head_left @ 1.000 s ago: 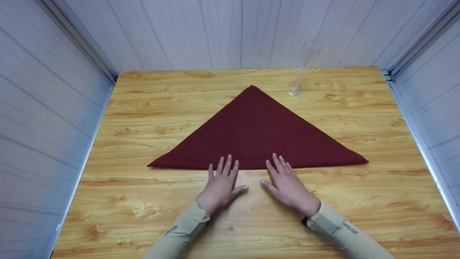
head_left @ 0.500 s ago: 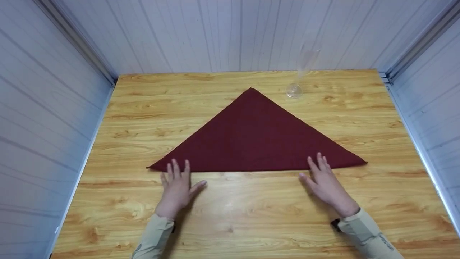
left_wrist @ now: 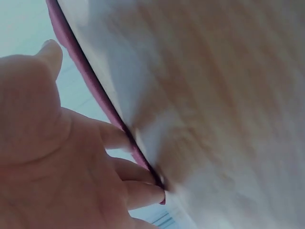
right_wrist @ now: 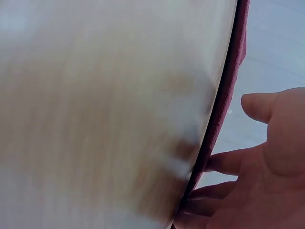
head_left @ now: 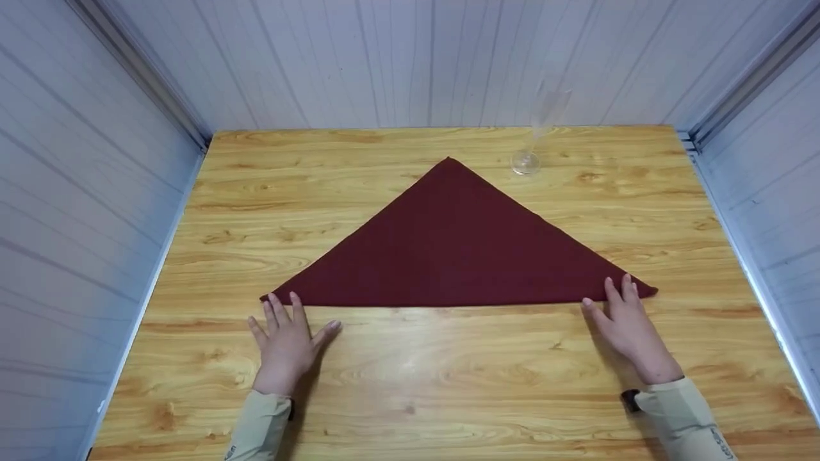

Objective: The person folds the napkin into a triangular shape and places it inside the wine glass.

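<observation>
A dark red cloth napkin [head_left: 442, 250], folded into a triangle, lies flat with its long folded edge toward me and its point away. My left hand [head_left: 284, 346] rests its spread fingertips on the napkin's left corner, thumb out to the side over the wood. At the other end, near the right corner, the straight fingers of my right hand [head_left: 631, 330] touch the cloth. From below, the left wrist view has the left hand [left_wrist: 71, 138] along the cloth's thin edge. Likewise the right wrist view catches the right hand [right_wrist: 257, 167] at the folded edge.
A clear stemmed glass [head_left: 526, 161] stands upright behind the napkin, right of its point. The wood-grain table [head_left: 410, 384] is bounded by a pale panel wall [head_left: 397, 64] at the back, with similar panels on both sides.
Both hands have slid apart along the folded edge, from near its middle out to the two corners. The napkin keeps its triangular shape, and the glass stays in place.
</observation>
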